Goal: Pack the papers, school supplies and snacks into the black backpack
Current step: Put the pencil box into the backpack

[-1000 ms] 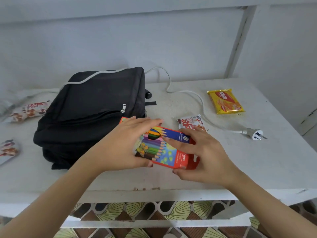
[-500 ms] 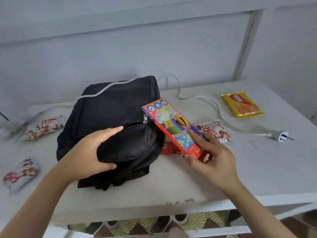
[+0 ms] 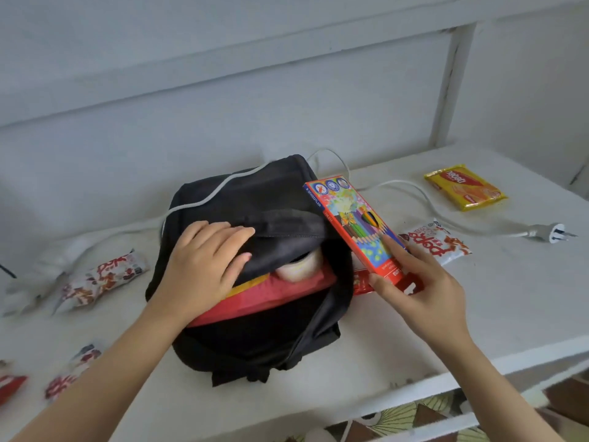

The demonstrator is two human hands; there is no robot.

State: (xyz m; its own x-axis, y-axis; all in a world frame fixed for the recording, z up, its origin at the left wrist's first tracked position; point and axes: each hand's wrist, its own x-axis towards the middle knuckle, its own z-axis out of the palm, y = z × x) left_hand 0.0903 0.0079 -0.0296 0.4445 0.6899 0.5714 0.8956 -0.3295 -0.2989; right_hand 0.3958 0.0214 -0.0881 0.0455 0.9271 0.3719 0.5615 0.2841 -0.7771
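Note:
The black backpack [image 3: 255,339] lies in the middle of the white table, its top gaping toward me. My left hand [image 3: 204,266] grips the upper flap and holds it up. Inside I see a red and yellow item [image 3: 274,296] and a pale roll [image 3: 298,266]. My right hand [image 3: 417,288] holds a coloured pencil box [image 3: 353,224] by its lower end, tilted, just right of the bag's opening. A red packet [image 3: 361,283] lies on the table under the box, mostly hidden.
Red-and-white snack packets lie at the left [image 3: 102,279], front left [image 3: 67,374] and right of the bag [image 3: 436,242]. A yellow biscuit pack [image 3: 465,186] sits at the back right. A white cable runs over the bag to a plug [image 3: 553,233]. The table edge [image 3: 414,397] is close.
My left hand left the pencil box, went to the backpack and lifted its flap, showing the inside. My right hand raised the box and tilted it up beside the opening.

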